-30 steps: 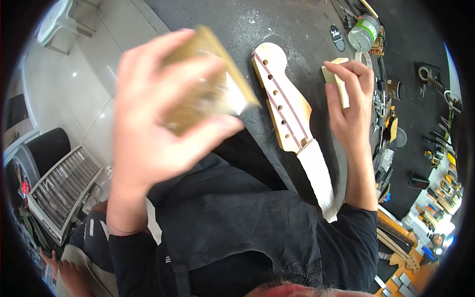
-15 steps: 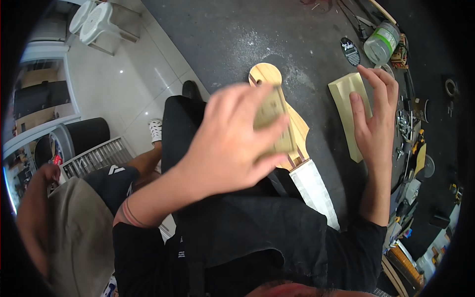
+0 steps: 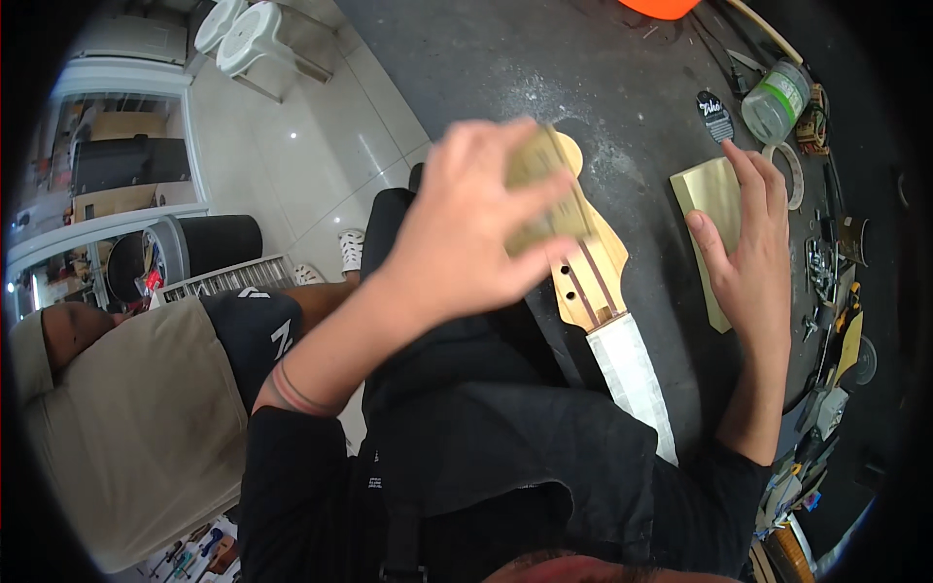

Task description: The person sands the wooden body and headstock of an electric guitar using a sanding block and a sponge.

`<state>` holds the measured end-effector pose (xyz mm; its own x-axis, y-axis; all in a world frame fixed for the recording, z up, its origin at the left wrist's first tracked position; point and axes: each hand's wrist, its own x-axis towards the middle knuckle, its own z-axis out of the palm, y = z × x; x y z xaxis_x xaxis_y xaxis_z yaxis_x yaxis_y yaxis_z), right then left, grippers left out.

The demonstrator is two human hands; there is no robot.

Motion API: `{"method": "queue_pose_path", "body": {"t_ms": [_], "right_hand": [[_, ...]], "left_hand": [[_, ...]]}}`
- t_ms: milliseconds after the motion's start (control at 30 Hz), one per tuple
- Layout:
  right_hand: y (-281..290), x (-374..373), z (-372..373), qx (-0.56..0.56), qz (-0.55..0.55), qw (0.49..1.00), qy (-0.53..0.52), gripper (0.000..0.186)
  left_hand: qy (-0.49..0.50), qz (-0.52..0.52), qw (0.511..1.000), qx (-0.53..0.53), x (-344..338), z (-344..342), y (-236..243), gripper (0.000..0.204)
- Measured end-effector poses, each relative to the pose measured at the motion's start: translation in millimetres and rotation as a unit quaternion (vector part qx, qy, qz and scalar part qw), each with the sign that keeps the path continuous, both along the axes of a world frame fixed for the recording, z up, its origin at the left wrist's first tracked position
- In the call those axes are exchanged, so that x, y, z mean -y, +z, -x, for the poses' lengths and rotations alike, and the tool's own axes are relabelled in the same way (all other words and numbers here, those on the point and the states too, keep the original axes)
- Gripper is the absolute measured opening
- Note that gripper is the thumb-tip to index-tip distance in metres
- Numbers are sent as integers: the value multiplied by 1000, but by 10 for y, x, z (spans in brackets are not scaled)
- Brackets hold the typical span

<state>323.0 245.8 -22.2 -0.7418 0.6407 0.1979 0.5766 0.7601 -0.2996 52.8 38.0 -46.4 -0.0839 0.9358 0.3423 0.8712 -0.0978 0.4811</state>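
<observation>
Left hand (image 3: 466, 233) clamped around a sanding block (image 3: 544, 189), pressed flat on the headstock of a guitar neck (image 3: 593, 282). Neck on the dark workbench (image 3: 544, 68), long axis slanting, headstock pointing away toward upper left. Right hand (image 3: 753, 253) spread flat, gripping nothing, on a sheet of sandpaper (image 3: 709, 194) just beside.

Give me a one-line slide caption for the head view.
Left hand presses a sanding block on a guitar headstock; right hand rests on a sandpaper sheet.
</observation>
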Motion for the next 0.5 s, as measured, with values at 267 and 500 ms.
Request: {"method": "queue_pose_path", "body": {"t_ms": [267, 500], "right_hand": [[-212, -107, -189, -7, 37, 999, 21, 75], [-357, -130, -329, 4, 24, 1000, -14, 75]], "left_hand": [[19, -21, 999, 30, -89, -35, -66, 56], [32, -66, 997, 15, -200, -208, -236, 55]]}}
